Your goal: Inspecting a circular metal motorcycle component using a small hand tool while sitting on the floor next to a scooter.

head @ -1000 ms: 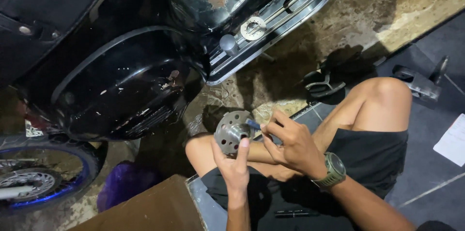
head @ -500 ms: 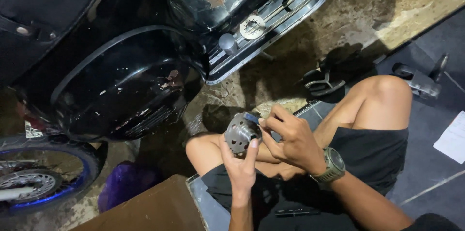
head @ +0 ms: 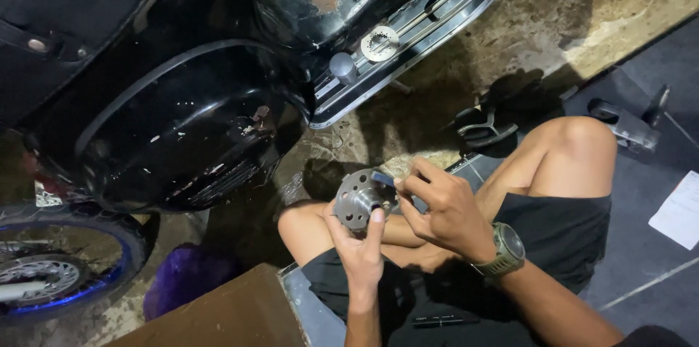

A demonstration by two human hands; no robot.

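Observation:
My left hand (head: 358, 249) holds a round grey metal hub with holes (head: 357, 195) from below, thumb up against its face. My right hand (head: 445, 209) pinches a small blue-tipped tool (head: 381, 179) and presses it against the hub's upper right edge. A watch sits on my right wrist. Both hands are above my bent bare knees; I sit in black shorts on the floor.
A black scooter body (head: 182, 121) fills the upper left, with its footboard (head: 408, 34) carrying a toothed metal disc (head: 380, 42). A wheel with a blue rim (head: 51, 274) is at lower left, a purple cloth (head: 182, 278), a brown board (head: 218, 318), black sandal (head: 480, 127), white paper (head: 681, 209).
The hub has been turned slightly in my left hand and my right hand's tool has shifted on its edge. The view drifted a little.

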